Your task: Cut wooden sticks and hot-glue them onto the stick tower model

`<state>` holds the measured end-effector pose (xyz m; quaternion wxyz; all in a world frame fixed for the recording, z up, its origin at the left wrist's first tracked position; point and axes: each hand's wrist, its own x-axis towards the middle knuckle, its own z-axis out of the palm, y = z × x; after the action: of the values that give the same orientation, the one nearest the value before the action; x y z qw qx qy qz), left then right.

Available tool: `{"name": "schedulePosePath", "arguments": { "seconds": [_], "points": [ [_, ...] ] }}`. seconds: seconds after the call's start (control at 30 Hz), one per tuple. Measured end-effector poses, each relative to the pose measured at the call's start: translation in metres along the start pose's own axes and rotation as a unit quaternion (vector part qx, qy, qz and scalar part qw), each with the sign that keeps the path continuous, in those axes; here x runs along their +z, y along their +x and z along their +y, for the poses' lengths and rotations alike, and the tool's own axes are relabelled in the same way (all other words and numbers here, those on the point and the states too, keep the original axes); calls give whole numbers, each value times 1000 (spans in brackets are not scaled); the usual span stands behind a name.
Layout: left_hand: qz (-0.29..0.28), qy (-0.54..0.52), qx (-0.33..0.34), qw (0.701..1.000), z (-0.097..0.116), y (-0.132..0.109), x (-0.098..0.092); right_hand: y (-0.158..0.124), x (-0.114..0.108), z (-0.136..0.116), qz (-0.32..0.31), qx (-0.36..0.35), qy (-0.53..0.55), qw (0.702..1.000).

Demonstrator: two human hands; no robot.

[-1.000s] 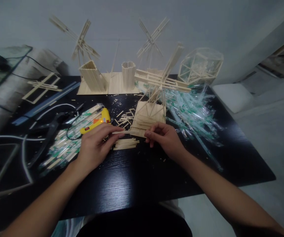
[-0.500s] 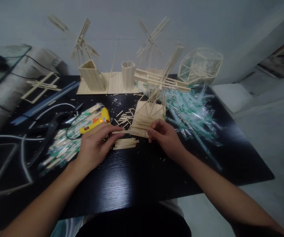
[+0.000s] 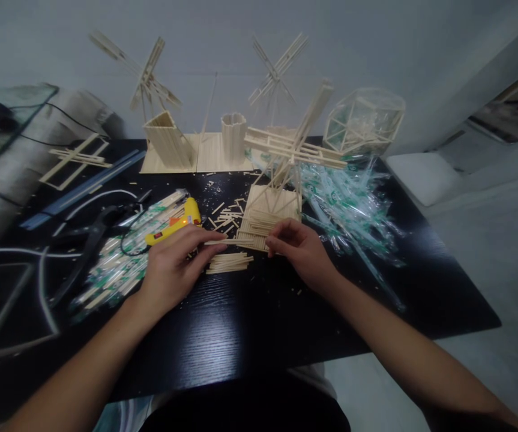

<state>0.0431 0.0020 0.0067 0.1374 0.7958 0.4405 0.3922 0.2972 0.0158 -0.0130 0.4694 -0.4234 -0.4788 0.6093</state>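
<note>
Both hands pinch one thin wooden stick [image 3: 236, 242] lying against the front edge of a stick-built windmill base [image 3: 268, 213]. My left hand [image 3: 175, 264] grips its left end with fingers closed. My right hand [image 3: 299, 249] holds the right end at the base's front corner. A small bundle of loose sticks [image 3: 229, 262] lies on the black table [image 3: 240, 324] just below the held stick. The windmill's blades [image 3: 295, 147] rise behind the base.
A yellow glue gun [image 3: 175, 222] lies left of the base beside wrapped sticks [image 3: 119, 264] and black pliers [image 3: 92, 237]. Clear plastic wrappers [image 3: 353, 210] cover the right. Two more windmill models [image 3: 168, 135] and a polyhedron frame [image 3: 364, 120] stand at the back.
My right hand's fingers have curled in closer to the base's front corner. The left hand and the stick have stayed almost still.
</note>
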Motion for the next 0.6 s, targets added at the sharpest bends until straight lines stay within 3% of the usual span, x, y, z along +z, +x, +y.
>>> {"name": "schedulePosePath", "arguments": {
  "seconds": [0.6],
  "points": [
    [4,-6,22,1000,1,1,0,0,0,0,-29,-14,-6,999]
  ]
}}
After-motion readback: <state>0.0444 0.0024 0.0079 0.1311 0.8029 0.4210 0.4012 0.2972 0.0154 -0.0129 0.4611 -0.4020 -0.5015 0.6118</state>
